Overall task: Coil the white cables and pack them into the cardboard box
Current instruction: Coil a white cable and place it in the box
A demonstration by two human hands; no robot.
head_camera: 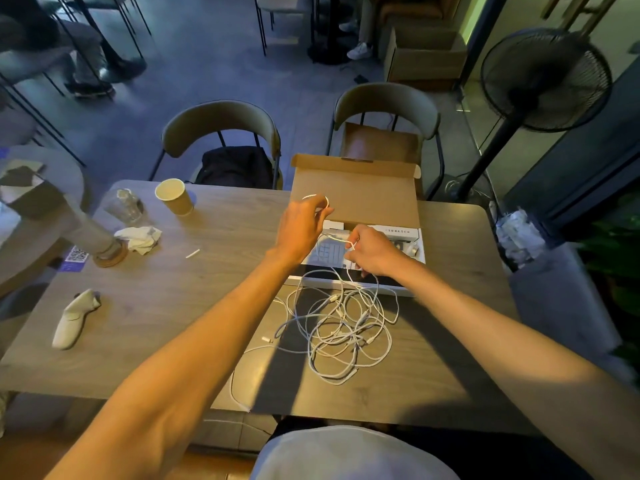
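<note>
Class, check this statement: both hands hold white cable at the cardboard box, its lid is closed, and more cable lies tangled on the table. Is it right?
Not quite: the head view shows the cardboard box with its lid open. The left hand and right hand do hold white cable, and the tangle lies on the table.

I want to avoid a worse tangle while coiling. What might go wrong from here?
The white cable pinched by the left hand and right hand runs down into the tangled pile; pulling may tighten knots or drag the pile. One strand lies at the near table edge and might slide off. The small loop at the left fingertips could spring open.
</note>
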